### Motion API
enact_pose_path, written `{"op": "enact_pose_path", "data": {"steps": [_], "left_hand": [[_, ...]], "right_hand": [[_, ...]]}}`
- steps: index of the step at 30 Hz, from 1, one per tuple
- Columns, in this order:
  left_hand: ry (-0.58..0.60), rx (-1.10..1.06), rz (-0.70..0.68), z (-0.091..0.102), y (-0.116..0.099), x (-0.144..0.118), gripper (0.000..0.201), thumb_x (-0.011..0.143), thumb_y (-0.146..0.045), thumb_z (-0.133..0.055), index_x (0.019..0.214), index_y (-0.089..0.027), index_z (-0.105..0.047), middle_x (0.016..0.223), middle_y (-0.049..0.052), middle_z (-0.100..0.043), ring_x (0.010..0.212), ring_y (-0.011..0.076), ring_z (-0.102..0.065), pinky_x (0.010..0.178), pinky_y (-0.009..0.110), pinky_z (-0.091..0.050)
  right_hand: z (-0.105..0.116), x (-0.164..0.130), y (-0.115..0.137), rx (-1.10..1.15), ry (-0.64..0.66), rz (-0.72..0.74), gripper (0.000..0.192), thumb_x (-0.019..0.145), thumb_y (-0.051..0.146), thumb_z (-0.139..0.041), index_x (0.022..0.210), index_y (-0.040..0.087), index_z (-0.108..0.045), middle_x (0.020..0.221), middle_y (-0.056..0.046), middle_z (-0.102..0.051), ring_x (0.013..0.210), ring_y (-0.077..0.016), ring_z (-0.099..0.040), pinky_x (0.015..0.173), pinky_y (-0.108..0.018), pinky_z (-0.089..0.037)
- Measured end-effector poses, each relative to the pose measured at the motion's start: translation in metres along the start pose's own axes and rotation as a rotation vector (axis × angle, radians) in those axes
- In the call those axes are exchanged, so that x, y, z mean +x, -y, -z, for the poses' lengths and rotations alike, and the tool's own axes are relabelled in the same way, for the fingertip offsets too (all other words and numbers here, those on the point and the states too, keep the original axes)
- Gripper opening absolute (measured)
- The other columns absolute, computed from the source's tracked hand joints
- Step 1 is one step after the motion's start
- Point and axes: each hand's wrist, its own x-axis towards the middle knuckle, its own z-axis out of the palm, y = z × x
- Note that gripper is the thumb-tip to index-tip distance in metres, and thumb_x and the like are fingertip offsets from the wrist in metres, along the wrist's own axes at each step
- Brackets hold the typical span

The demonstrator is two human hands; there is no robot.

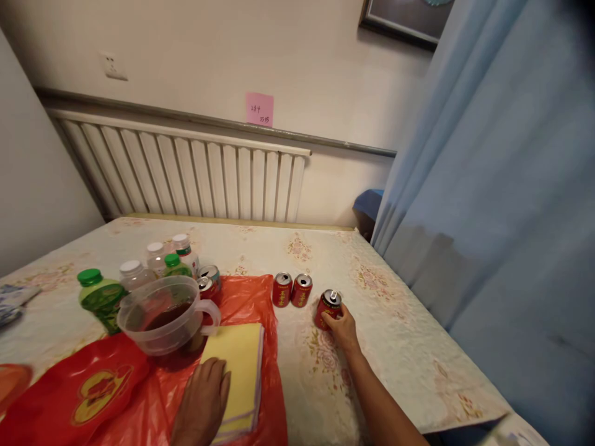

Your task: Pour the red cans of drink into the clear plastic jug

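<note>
Red drink can (pixel 328 308), tilted a bit, sits toward the right edge of the counter (pixel 409 347), and the right hand (pixel 343 328) has its grip wrapped around the lower side of it. Two more red cans (pixel 292 289) stand upright just beside it, touching each other. Left hand (pixel 202 399) lies flat, fingers together, on a stack of yellow cloths (pixel 239 365) near the front edge, on top of a red plastic bag (pixel 93 387). Behind that there's a clear measuring jug (pixel 162 316) with dark liquid, then green-capped and white-capped bottles (pixel 139 272).
</note>
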Motion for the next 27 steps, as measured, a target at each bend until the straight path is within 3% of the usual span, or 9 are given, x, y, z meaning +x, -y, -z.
{"op": "enact_pose_path", "data": {"steps": [13, 20, 27], "left_hand": [[0.01, 0.005, 0.02, -0.006, 0.004, -0.004, 0.029, 0.095, -0.036, -0.043, 0.108, -0.017, -0.061, 0.109, 0.011, -0.065, 0.105, 0.0277, -0.059, 0.094, 0.045, -0.047], [0.038, -0.006, 0.04, -0.007, 0.004, -0.005, 0.031, 0.096, -0.036, -0.041, 0.11, -0.016, -0.061, 0.112, 0.011, -0.065, 0.109, 0.0277, -0.057, 0.098, 0.046, -0.044], [0.018, -0.021, 0.034, -0.01, 0.005, -0.005, 0.029, 0.095, -0.036, -0.042, 0.11, -0.018, -0.059, 0.111, 0.011, -0.065, 0.107, 0.0272, -0.058, 0.099, 0.046, -0.043]], "right_hand": [[-0.045, 0.035, -0.018, -0.034, -0.077, 0.086, 0.058, 0.059, 0.039, -0.072, 0.111, 0.013, -0.066, 0.103, -0.012, -0.072, 0.091, -0.0285, -0.066, 0.085, -0.039, -0.052], [-0.049, 0.027, -0.028, -0.058, -0.069, 0.137, 0.062, 0.06, 0.039, -0.071, 0.117, 0.016, -0.062, 0.104, -0.01, -0.072, 0.093, -0.0274, -0.066, 0.083, -0.037, -0.052], [-0.049, 0.017, -0.033, -0.154, -0.073, 0.178, 0.054, 0.06, 0.035, -0.07, 0.11, 0.015, -0.063, 0.105, -0.013, -0.07, 0.101, -0.0314, -0.062, 0.087, -0.04, -0.048]]}}
